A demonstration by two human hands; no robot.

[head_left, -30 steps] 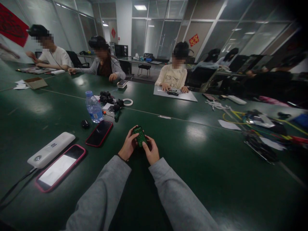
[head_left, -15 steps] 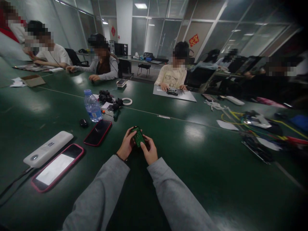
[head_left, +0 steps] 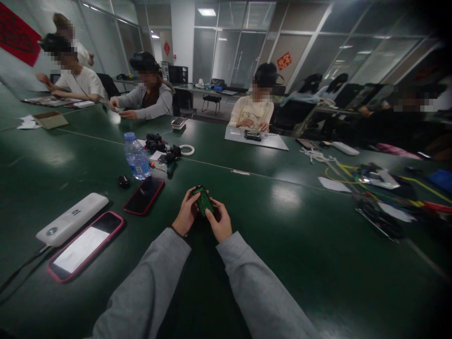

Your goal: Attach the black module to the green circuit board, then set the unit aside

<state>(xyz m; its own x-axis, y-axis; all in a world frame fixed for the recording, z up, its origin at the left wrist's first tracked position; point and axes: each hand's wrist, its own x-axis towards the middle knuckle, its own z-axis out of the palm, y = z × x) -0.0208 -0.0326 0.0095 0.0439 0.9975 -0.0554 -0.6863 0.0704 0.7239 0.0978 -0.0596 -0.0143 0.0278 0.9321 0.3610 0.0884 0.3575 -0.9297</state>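
Between my two hands is a small green circuit board [head_left: 204, 199] with a dark edge, tilted above the green table [head_left: 275, 226]. My left hand [head_left: 186, 210] grips its left side, with the thumb across its upper part. On the lower right side my right hand [head_left: 221, 221] holds it, thumb on the board's lower end. The fingers beneath the board are mostly hidden. A dark phone with a red case [head_left: 144, 195] lies to the left of my left hand.
Left are a bottle [head_left: 137, 157], a black case [head_left: 123, 181], a white power bank [head_left: 72, 219] and a lit pink-edged phone [head_left: 84, 247]. Black cables [head_left: 155, 142] and a white ring [head_left: 187, 149] lie farther back. Tangled wires [head_left: 374, 181] are right. Several people sit around.
My hands and the board have hardly moved. Across the table, two seated people have shifted their hands, and a person at the far left now stands more upright.
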